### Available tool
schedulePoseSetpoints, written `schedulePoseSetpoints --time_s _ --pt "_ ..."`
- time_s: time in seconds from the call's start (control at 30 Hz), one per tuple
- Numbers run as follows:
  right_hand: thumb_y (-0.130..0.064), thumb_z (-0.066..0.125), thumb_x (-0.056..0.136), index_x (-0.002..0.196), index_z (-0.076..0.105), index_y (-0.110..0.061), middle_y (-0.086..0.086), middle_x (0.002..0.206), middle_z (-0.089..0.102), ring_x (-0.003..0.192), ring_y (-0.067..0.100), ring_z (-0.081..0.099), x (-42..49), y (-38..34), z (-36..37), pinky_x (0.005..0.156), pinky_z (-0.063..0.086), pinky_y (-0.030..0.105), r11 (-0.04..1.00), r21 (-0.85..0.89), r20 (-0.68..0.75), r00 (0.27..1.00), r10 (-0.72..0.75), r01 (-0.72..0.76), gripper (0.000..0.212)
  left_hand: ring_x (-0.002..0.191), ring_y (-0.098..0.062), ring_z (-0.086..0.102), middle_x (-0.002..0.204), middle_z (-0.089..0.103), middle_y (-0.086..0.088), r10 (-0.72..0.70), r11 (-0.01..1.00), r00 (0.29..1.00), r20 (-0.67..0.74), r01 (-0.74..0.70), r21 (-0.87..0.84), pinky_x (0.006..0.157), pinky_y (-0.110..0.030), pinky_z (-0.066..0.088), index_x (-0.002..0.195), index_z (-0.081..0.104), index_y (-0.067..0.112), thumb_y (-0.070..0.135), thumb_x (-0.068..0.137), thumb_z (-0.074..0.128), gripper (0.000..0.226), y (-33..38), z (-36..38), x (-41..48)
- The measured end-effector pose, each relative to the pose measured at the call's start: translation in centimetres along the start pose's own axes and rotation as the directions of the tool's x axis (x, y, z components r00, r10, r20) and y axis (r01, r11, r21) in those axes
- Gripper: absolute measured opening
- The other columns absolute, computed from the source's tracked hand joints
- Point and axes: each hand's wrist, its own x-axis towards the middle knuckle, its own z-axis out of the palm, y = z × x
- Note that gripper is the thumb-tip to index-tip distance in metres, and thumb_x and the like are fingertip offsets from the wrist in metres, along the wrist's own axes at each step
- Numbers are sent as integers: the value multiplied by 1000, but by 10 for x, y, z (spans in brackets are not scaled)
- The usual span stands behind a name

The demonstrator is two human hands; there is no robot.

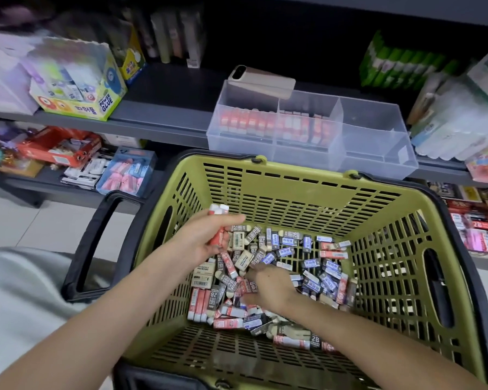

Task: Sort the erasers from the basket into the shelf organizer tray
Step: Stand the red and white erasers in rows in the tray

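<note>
Inside one basket (293, 175), left hand (206, 237) grips about three red erasers (219, 209); right hand (268, 288) grasp unclear.

Left hand (202, 239) gripping red erasers (218, 213), right hand (269, 287) on eraser pile (321, 267) in basket (293, 177)

The basket (293, 204) is olive-green plastic, a slotted lattice with a dull sheen; its handle (85, 249) is black matt plastic. The erasers (327, 277) wear printed paper sleeves, with bare whitish rubbery ends. The tray (378, 153) is clear, smooth plastic, faintly frosted. The shelf (158, 125) looks dark grey and matt; the floor (26, 220) is pale glossy tile.
</note>
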Motion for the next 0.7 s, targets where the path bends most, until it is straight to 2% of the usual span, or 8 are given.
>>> schedulePoseSetpoints --time_s 0.1,0.17,0.27,0.33,0.4,0.57,0.63,0.7 --pt "-43 67 79 111 63 -20 -2 101 58 95 15 56 3 0 0 64 37 23 990 140 -30 999 -12 16 40 39 -6 42 55 53 2 49 987 998 33 -53 153 36 -16 36 95 55 4 14 70 80 37 -4 2 1" --pt "-28 74 77 102 65 -20 -6 94 62 81 10 57 -2 4 -6 64 42 22 897 438 -9 998 61 -51 28 43 -8 46 61 55 -1 89 962 994 63 -102 253 40 -17 40 91 54 5 16 73 78 33 -11 4 4" --pt "-3 73 76 92 63 -13 2 81 67 66 11 62 -16 12 -31 65 53 25 451 883 89 991 100 -125 22 60 -12 60 74 64 -5 120 916 991 63 -135 377 52 -21 50 86 56 9 19 75 77 25 -24 12 7" --pt "1 71 75 95 65 -9 8 83 71 70 17 67 -22 19 -51 69 55 26 163 978 110 986 126 -130 23 74 -16 66 84 68 -5 59 880 995 85 -92 466 59 -24 53 90 58 11 28 72 76 30 -31 20 8" --pt "3 71 73 93 68 -10 6 84 73 74 18 69 -26 24 -67 68 55 24 85 992 82 992 99 -90 24 83 -21 70 92 72 -8 -80 898 988 130 15 440 61 -32 55 101 57 10 34 65 76 47 -33 26 7" --pt "-3 75 73 97 66 -12 3 89 68 77 15 68 -35 33 -73 68 54 23 188 980 44 993 114 -65 28 84 -25 69 95 70 -13 -257 936 954 156 205 285 64 -40 58 113 56 3 15 67 78 52 -36 29 9" --pt "-18 75 76 90 65 -20 -5 85 67 77 8 64 -37 40 -62 71 51 21 583 805 32 991 133 -104 16 86 -25 66 95 69 -13 -242 947 962 124 207 246 61 -37 55 114 57 3 11 70 76 48 -36 26 12" --pt "-33 72 79 93 69 -21 -7 93 68 85 8 61 -39 43 -43 77 49 23 917 384 83 993 80 -106 19 91 -26 65 97 69 -14 -217 963 970 114 193 188 68 -40 55 113 57 4 7 71 73 45 -34 23 14"
